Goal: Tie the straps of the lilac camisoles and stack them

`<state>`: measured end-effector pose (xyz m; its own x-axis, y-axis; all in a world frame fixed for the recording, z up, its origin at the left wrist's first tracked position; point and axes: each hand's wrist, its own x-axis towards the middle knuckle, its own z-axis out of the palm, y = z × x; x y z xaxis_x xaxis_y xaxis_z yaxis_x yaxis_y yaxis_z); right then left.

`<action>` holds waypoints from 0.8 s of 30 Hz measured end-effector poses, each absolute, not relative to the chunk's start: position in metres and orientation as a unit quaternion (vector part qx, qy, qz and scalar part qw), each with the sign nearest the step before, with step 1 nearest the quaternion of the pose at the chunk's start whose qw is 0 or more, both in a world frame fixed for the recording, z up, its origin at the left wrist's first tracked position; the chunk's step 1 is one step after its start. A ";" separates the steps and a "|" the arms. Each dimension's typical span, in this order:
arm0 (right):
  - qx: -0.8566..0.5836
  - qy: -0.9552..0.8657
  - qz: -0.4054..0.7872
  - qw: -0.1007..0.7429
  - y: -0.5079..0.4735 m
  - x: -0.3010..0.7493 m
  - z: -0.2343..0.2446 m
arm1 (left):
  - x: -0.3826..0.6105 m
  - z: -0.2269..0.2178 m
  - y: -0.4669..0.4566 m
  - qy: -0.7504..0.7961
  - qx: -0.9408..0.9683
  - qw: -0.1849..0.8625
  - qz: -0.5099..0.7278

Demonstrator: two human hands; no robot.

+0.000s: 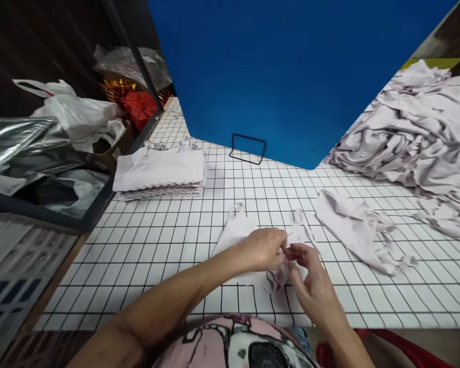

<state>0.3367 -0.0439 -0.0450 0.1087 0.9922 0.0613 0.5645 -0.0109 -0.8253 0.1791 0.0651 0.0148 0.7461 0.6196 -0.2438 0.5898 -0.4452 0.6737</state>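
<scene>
A pale pinkish-white camisole (235, 227) with thin straps lies on the grid-patterned tabletop in front of me. Over its middle, my left hand (266, 248) is closed, its fingers pinching the cloth. My right hand (310, 271) is beside it at the garment's right part, fingertips close to my left fingers, thumb held apart from the fingers. Between the hands a bit of the cloth is bunched up, and the fingers hide part of it. A second loose garment (352, 230) of the same cloth lies crumpled to the right of my right hand.
A neat stack of folded garments (159, 171) sits at the left. A big heap of loose garments (414, 133) fills the right back. A blue board (268, 76) rises at the back, with a black outlined rectangle (258, 162) by its lower edge. Plastic bags (76, 112) are beyond the left edge.
</scene>
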 end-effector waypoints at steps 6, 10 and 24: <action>-0.729 -0.551 0.217 0.345 -0.057 0.367 -0.044 | 0.149 0.006 0.075 0.494 0.782 0.381 0.001; -0.744 -0.543 0.189 0.340 -0.068 0.378 -0.039 | 0.157 -0.007 0.066 0.491 0.792 0.361 -0.035; -0.667 -0.565 0.309 0.374 -0.062 0.315 -0.033 | 0.198 0.010 0.063 0.457 0.589 0.652 0.139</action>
